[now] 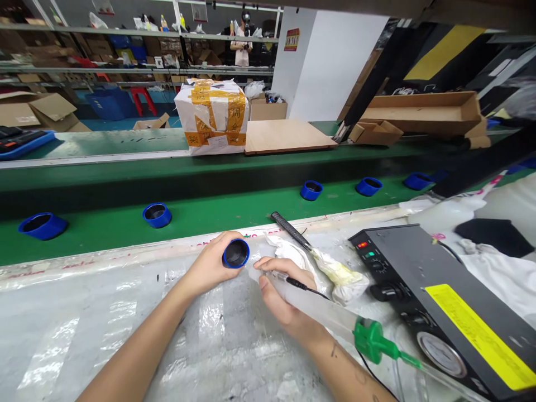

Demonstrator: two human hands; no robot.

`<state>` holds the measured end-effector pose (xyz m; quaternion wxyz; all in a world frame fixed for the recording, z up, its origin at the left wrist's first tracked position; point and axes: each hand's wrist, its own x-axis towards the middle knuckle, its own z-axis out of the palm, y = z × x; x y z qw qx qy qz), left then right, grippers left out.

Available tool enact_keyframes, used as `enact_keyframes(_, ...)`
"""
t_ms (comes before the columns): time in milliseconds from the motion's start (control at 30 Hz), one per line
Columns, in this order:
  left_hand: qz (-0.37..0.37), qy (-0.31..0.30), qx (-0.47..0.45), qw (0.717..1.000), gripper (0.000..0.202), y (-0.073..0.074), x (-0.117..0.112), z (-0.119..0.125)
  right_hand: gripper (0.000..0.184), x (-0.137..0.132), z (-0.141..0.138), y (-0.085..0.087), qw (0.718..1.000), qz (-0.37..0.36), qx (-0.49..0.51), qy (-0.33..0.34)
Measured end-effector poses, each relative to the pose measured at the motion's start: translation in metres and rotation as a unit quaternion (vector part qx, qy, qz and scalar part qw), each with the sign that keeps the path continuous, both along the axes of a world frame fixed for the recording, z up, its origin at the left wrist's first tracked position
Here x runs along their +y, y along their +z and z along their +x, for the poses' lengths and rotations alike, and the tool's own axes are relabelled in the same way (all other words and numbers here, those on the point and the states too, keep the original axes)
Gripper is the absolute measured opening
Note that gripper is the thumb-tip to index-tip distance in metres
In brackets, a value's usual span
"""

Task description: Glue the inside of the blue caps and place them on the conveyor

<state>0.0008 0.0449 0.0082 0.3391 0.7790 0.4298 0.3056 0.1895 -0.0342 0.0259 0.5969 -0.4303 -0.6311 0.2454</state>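
My left hand (pixel 215 262) is wrapped round a blue ring-shaped cup (pixel 236 253) with a dark inside, its opening tilted toward me. Close by on the right, my right hand (pixel 288 290) grips a translucent dispensing syringe (pixel 326 315) capped in green, with a thin black cable along its barrel. The syringe tip points at the cup's right side; whether the two touch I cannot tell. Just past my right hand lie a black-handled tool (pixel 291 229), its far end wrapped in yellow-stained cloth, and a white cloth (pixel 288 251).
More blue cups (pixel 157 215) sit spaced along the green conveyor belt (pixel 234 209). A black dispenser controller (pixel 435 290) with lit lamps and a gauge stands at right. Behind the belt are a taped box (pixel 213 114) and a flat board (pixel 287 137). A person (pixel 242 44) stands far back.
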Motion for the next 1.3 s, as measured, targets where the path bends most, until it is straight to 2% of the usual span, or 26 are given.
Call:
enact_keyframes(167, 0.006, -0.006, -0.001, 1.000, 0.044, -0.001, 0.000, 0.000, 0.017, -0.001, 0.000, 0.009, 1.000, 0.002, -0.010, 0.009)
enact_keyframes(433, 0.013, -0.023, -0.001, 1.000, 0.053, -0.001, 0.000, -0.001, 0.016, -0.004, -0.005, 0.003, 1.000, -0.016, -0.010, 0.019)
enact_keyframes(733, 0.064, -0.069, -0.016, 0.995, 0.042, -0.006, 0.001, -0.003, 0.016, -0.004, -0.010, 0.011, 0.999, -0.007, -0.009, 0.034)
enact_keyframes(1300, 0.081, -0.080, -0.022, 0.993, 0.042, -0.009, 0.003, -0.004, 0.016, -0.002, -0.015, 0.013, 0.999, 0.008, 0.004, 0.038)
